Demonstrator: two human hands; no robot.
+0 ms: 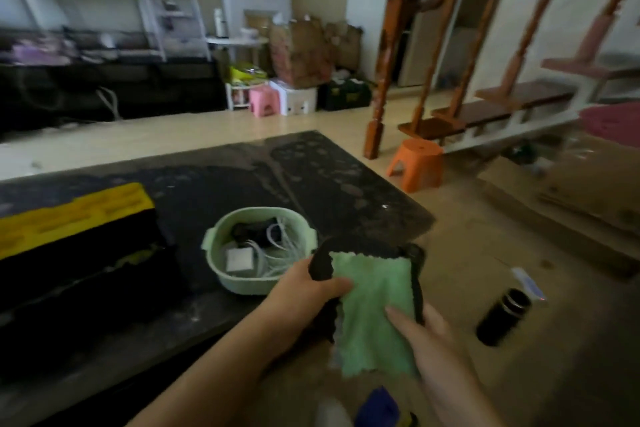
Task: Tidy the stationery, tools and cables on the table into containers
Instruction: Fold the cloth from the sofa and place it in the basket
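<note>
Both my hands hold a light green cloth point(374, 315) backed by a black cloth or bag point(322, 265) just off the table's right front corner. My left hand point(304, 295) grips the left edge, thumb on the green face. Its right edge is pinched by my right hand point(426, 340). On the dark table point(242, 170) stands a pale green round basket point(239, 282) holding white cables, a white adapter and something black. A black and yellow toolbox point(79, 232) sits at the table's left, lid raised.
A black cylindrical bottle point(504, 317) and a small white object point(526, 281) lie on the floor to the right. An orange stool point(417, 168) stands beyond the table by the wooden staircase point(485, 107). Cardboard lies at far right. A blue item point(379, 409) is at the bottom edge.
</note>
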